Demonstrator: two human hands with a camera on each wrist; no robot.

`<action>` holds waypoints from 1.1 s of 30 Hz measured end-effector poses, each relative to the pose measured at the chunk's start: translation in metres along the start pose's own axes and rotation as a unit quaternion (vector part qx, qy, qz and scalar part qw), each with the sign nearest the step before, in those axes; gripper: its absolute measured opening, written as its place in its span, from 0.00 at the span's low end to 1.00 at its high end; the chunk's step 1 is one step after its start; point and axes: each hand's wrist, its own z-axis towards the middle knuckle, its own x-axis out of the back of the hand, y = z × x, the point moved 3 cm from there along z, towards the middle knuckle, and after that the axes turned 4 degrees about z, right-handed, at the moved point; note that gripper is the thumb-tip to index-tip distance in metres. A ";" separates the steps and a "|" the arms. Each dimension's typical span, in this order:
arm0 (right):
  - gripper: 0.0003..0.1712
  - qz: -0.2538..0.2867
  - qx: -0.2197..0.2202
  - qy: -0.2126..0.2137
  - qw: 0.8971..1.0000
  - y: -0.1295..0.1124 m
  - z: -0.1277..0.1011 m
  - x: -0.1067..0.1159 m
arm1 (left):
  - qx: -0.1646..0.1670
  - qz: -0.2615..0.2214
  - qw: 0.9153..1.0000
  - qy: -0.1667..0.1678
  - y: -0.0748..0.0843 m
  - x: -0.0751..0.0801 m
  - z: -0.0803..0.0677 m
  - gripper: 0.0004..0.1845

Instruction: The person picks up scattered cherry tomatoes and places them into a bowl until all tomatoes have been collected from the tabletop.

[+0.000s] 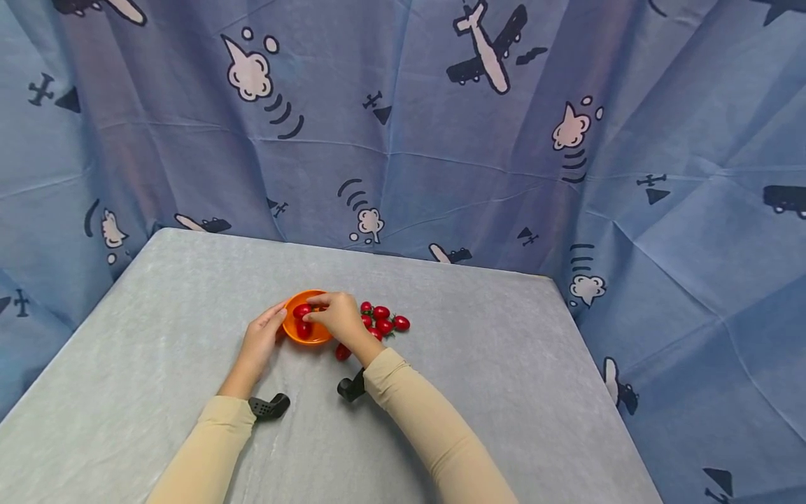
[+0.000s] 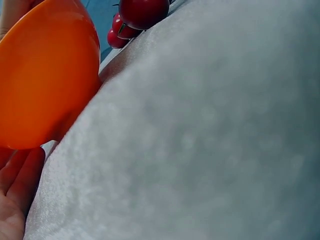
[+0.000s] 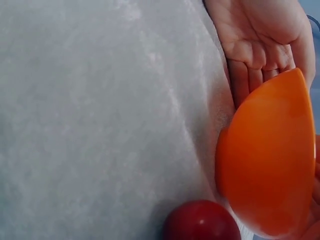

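An orange bowl (image 1: 290, 329) stands on the cloth-covered table with red cherry tomatoes (image 1: 303, 329) inside. My left hand (image 1: 261, 334) holds the bowl at its left side, thumb by the rim and fingers along the outer wall, as the right wrist view shows. From the right, my right hand (image 1: 338, 316) reaches over the bowl. Its thumb and fingertips pinch the end of a cherry tomato (image 1: 301, 311); the hand covers part of the bowl's inside. In the left wrist view the bowl (image 2: 50, 75) hides most of the hands.
Several loose cherry tomatoes (image 1: 384, 326) with green stems lie right of the bowl, partly behind my right wrist. One tomato (image 1: 343, 352) sits nearer, beside the forearm. Grey cloth covers the table (image 1: 504, 392). A blue patterned curtain (image 1: 428, 140) hangs behind it.
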 end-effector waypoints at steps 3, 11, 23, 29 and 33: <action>0.18 0.006 -0.007 0.001 1.000 0.001 0.001 0.000 | 0.007 -0.001 1.000 0.000 0.000 0.001 0.001 0.27; 0.19 0.016 -0.026 0.001 1.000 0.005 0.000 0.002 | 0.022 0.002 1.000 -0.007 -0.001 0.002 0.002 0.27; 0.20 0.104 -0.044 0.025 0.993 0.016 -0.021 0.025 | 0.021 0.001 1.000 0.002 -0.002 0.001 0.002 0.26; 0.19 0.153 -0.035 0.040 0.987 0.028 -0.032 0.037 | 0.017 0.013 1.000 0.003 -0.003 0.001 0.004 0.28; 0.18 0.153 -0.041 0.048 0.986 0.036 -0.037 0.047 | 0.021 0.018 1.000 0.000 -0.004 0.001 0.004 0.28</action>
